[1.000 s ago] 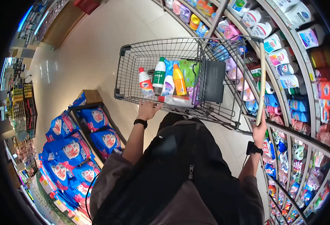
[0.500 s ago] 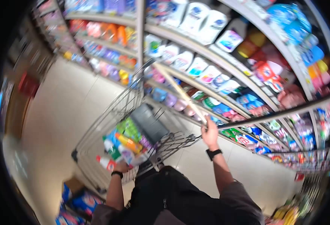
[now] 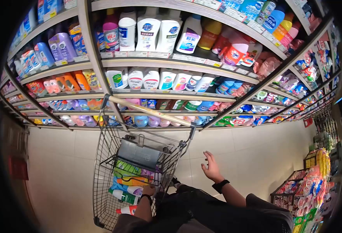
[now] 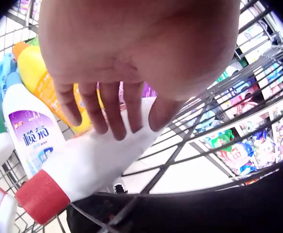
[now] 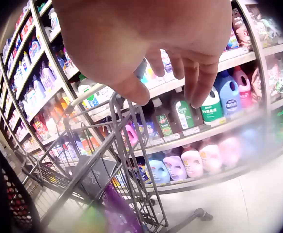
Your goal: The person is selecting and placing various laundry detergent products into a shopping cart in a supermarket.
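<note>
A wire shopping cart (image 3: 101, 163) stands against my left side. Inside lie a yellow bottle (image 3: 130, 181), a white bottle with a green label (image 3: 124, 196), a purple-labelled white bottle (image 4: 33, 128) and green packaging (image 3: 126, 169). My left hand (image 3: 149, 190) is at the cart's near side. In the left wrist view its fingers hang loosely down over a white bottle with a red cap (image 4: 90, 162), fingertips right at its surface. My right hand (image 3: 211, 167) is held out in the air with fingers loosely extended, apart from the cart's pale handle (image 3: 151, 111), and holds nothing.
Shelves (image 3: 159, 62) of detergent bottles run across the front and curve off to the right. A grey panel (image 3: 139, 152) is set in the cart by the handle. Stacked packs (image 3: 305, 182) stand at the right, with tiled floor (image 3: 237, 151) between.
My view has swung right to face the shelves, and the cart has turned with its handle towards them. My right hand has let go of the handle. My left hand stays by the cart's near side.
</note>
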### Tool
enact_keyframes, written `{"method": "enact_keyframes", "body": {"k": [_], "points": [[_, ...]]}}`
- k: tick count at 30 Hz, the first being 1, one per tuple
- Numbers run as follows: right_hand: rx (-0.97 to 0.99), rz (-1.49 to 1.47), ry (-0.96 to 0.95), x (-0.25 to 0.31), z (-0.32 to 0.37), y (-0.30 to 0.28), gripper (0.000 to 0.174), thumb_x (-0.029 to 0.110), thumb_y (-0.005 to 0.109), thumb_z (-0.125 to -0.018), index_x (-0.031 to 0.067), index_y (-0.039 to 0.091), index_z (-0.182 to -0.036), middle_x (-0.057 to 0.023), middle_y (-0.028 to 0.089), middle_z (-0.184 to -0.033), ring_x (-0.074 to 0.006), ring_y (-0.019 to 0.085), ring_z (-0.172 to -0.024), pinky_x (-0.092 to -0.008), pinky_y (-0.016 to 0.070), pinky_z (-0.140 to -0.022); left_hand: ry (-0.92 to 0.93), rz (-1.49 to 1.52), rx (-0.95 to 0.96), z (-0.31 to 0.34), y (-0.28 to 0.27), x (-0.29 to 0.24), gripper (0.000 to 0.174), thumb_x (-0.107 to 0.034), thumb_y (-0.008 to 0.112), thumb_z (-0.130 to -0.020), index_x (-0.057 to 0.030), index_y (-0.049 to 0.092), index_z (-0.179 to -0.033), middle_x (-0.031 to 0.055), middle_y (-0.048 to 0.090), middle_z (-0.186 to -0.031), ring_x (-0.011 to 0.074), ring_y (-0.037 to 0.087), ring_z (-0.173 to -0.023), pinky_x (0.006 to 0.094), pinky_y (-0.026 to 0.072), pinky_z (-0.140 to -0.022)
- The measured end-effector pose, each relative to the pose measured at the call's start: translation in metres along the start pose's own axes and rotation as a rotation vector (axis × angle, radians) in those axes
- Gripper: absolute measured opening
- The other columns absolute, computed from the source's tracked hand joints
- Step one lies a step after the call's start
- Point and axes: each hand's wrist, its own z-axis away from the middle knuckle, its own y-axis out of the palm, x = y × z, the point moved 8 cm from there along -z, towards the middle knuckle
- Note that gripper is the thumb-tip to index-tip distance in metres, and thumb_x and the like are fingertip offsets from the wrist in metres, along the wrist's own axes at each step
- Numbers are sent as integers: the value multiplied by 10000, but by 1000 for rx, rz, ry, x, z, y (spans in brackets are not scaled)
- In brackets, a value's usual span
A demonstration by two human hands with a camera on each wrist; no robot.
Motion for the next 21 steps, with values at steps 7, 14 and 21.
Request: {"method": "enact_keyframes", "body": {"k": [7, 14, 21], "points": [[51, -103, 119, 19, -2, 28, 609, 34, 661, -900, 92, 473, -1477, -145, 522, -1459, -259, 695, -997, -375, 584, -808, -213, -282, -189, 12, -36, 7, 707, -621, 704, -791, -101, 679, -1268, 182, 651, -1338, 360, 519, -1372, 529, 483, -1064], [139, -172, 96, 42, 3, 63, 476, 79, 639, -921, 113, 577, -1391, -115, 677, -1260, -262, 721, -904, -374, 594, -794, -133, -275, -248, 61, -95, 29, 687, -562, 734, -784, -87, 682, -1277, 182, 705, -1261, 389, 656, -1192, 526, 500, -1012], [360, -269, -237, 127, -2, 90, 393, 123, 654, -949, 112, 618, -1340, -114, 728, -1171, -271, 735, -946, -379, 600, -847, -28, -391, -665, 254, -160, -14, 384, -272, 748, -730, -86, 766, -1066, 149, 744, -1049, 364, 627, -1062, 531, 415, -1017]]}}
